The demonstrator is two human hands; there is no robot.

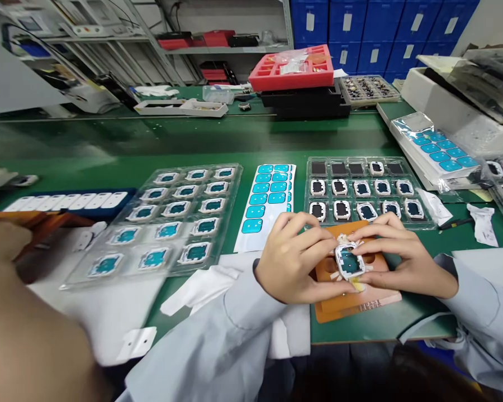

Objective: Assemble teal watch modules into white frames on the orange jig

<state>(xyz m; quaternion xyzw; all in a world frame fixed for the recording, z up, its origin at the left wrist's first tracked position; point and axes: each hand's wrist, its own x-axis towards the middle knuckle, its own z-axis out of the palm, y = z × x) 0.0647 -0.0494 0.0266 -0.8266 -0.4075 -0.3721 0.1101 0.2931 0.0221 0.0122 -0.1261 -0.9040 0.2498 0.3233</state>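
White frame (pixel 350 261) with a teal face sits in both hands over an orange block (pixel 329 312), close to the near edge of the counter (pixel 184 137); whether it rests on the block or is held just above it, I cannot tell. The left hand (pixel 304 262) pinches its left side, fingers bent in near the upper corner and thumb along the bottom. The right hand (pixel 396 259) pinches the opposite side, fingertips near the upper right and thumb near the lower right corner. Pale tabs stick out around the rim, and a small yellow bit (pixel 357 286) shows by the thumbs.

To handle it well, I would grip the rim alone, keep fingertips off the teal face, and press lightly and evenly from both sides so the frame does not twist. The tabs look easily creased, so they are best kept from folding underneath. Keeping the block square to the counter's near edge should help; the clear tray (pixel 347 159) beyond it leaves little room for pushing forward.
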